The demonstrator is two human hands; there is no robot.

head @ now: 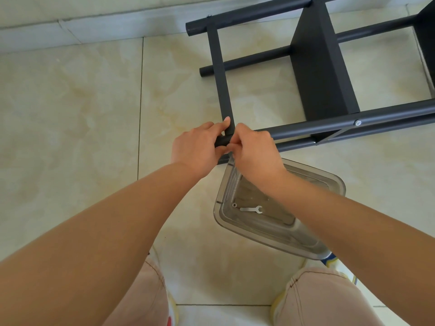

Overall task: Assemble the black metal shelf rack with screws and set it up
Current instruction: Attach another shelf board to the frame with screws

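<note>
A pale tiled floor [82, 109] runs up to a grey skirting along the wall, and the black shelf rack [322, 74] lies on its side across the tiles, probably so its joints can be reached from above. Its near tube [329, 128] ends right between the person's hands, where a flat crossbar [221, 74] comes down to meet it. The left hand [197, 149] is curled round the tip of that tube, forefinger stretched up against the crossbar, which looks like a way of keeping the two parts lined up. The right hand [254, 151] has its fingers bunched tight at the same joint, likely turning a screw in by hand, though the screw itself is hidden. One screw head [358, 123] already shows further along the tube. A clear plastic tub [339, 188] sits just below the hands, close by so parts stay within reach; a small wrench [251, 209] and a nut [234, 205] lie in it, unused
</note>
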